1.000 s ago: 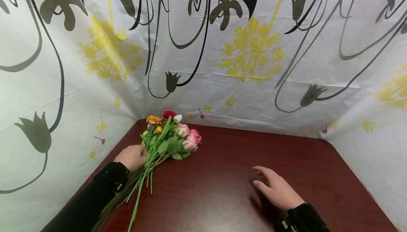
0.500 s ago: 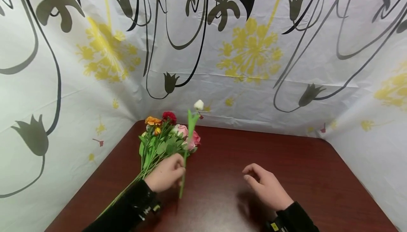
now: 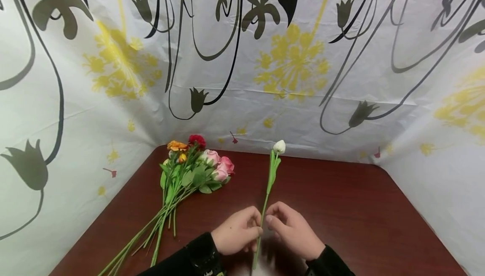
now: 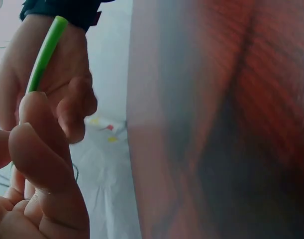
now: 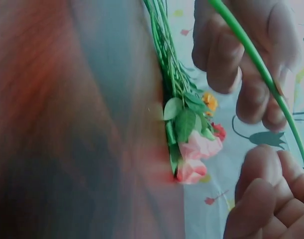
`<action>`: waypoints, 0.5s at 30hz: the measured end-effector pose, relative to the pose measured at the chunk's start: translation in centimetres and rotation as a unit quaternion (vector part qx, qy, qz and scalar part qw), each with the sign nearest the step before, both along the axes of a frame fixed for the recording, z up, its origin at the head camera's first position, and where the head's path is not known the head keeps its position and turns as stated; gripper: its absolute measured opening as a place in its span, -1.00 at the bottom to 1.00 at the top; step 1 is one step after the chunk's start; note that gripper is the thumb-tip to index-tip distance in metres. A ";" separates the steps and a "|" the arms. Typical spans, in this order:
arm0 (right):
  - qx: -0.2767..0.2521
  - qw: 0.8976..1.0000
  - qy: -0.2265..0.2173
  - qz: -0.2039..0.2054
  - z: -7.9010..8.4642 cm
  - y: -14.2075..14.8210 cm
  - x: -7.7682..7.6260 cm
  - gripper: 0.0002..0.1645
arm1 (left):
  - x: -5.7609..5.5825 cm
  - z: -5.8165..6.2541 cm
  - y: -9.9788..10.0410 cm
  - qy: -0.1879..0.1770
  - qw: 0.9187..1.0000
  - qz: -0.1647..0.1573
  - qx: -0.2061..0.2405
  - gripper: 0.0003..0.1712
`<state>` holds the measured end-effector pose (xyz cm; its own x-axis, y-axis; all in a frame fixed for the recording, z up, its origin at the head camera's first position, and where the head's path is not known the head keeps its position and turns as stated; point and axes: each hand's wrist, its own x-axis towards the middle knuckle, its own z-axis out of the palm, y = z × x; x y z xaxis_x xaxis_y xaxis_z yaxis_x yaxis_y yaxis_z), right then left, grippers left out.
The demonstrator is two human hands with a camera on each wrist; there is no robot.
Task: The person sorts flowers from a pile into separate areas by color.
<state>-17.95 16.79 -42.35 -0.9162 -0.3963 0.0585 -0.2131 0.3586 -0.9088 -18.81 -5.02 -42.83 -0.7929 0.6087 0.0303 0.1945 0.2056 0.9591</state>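
Note:
My left hand (image 3: 239, 229) pinches the green stem of a white tulip (image 3: 279, 147), which stands nearly upright near the table's middle, its bloom pointing away from me. Close on the other side of the stem is my right hand (image 3: 293, 229), fingers bent loosely around a gap. In the right wrist view the stem (image 5: 249, 47) runs past the left hand's fingers (image 5: 253, 94) and down toward the right fingertips. The left wrist view shows the stem's cut end (image 4: 60, 21) rising above the left fingers (image 4: 40, 149).
On the left of the dark red-brown table (image 3: 341, 200) lies a bunch of flowers (image 3: 204, 175): pink roses, a red bloom and orange ones, with long stems toward me. A white printed curtain (image 3: 235, 78) encloses the table's back and sides.
My left hand has drawn the white tulip out of the bunch and carried it right to the middle. My right hand has come left to meet the stem.

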 end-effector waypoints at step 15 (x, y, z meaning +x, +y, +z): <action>-0.039 0.998 -0.040 -0.026 -0.2 -0.2 0.3 -0.68 | 0.7 -0.5 0.9 -0.011 0.998 -0.055 -0.009 -0.92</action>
<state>-17.61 16.60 -42.51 -0.9384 -0.3453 0.0129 -0.1212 0.2939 -0.9481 -18.14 -4.12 -43.28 -0.7216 0.6923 0.0024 0.1963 0.2012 0.9597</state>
